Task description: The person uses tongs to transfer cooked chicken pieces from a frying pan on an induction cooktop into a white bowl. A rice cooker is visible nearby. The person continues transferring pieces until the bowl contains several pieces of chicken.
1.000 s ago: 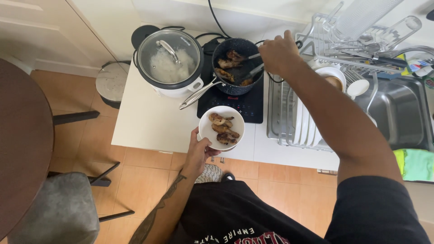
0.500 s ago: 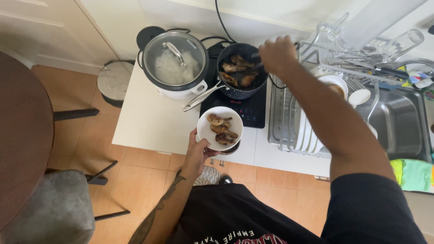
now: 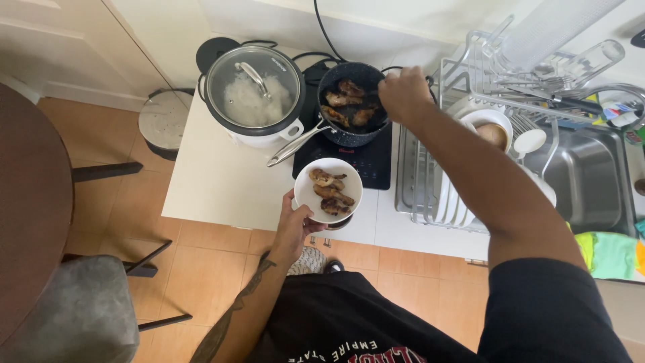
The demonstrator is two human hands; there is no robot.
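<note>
My left hand (image 3: pixel 294 227) holds a white plate (image 3: pixel 344 178) from below, at the front edge of the counter. A few browned pieces of meat (image 3: pixel 329 191) lie on it. Just beyond the plate a dark speckled pan (image 3: pixel 336 136) stands on a black induction hob (image 3: pixel 366 165), with more browned meat (image 3: pixel 346 102) inside. My right hand (image 3: pixel 403 94) hovers over the pan's right rim with the fingers closed, apparently around a thin utensil that reaches into the pan; the utensil is mostly hidden.
A rice cooker (image 3: pixel 254 94) with a glass lid stands left of the pan. A dish rack (image 3: pixel 420 195) with plates, a bowl and glasses is to the right, then a steel sink (image 3: pixel 591 178). A brown round table (image 3: pixel 27 202), a grey chair (image 3: pixel 74 316) and a bin (image 3: pixel 164 124) are at left.
My right hand has dropped from the pan's far right edge to lower over the pan. The plate stays in my left hand in front of the hob.
</note>
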